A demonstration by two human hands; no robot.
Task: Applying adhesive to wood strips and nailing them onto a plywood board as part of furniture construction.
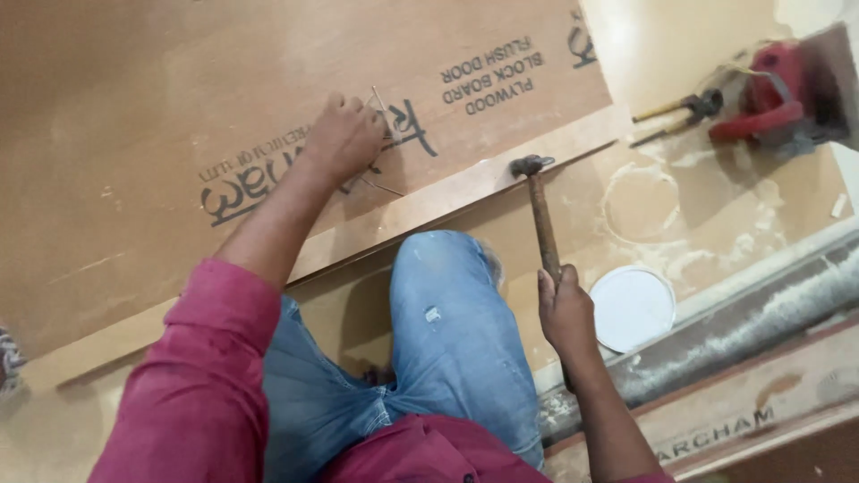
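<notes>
Head view, looking down past my knee in blue jeans (456,331).

My left hand (340,139) sits at about 11 o'clock from the knee, resting on the big plywood board (179,107). Fingers curled together, tips pinched on a thin nail (379,100) that stands slightly tilted on the board face, near the dark printed lettering. The hand is nearly closed, with only the nail's upper shaft showing above the fingers.

My right hand (565,313) is at 3 o'clock from the knee, wrapped tight round the lower end of a wooden hammer handle. The hammer (540,210) points up toward 12 o'clock, its dark metal head just beside the pale strip (501,174) that edges the board. I cannot tell whether the head touches the strip or hangs above it. Head and nail are apart, the nail at about 10 o'clock from the head.

Round white lid (632,307) lies just right of the right hand, at 3 o'clock. At 1 o'clock, far corner: a red power tool (777,98), with a second hammer (684,107) beside it on the dusty floor.
</notes>
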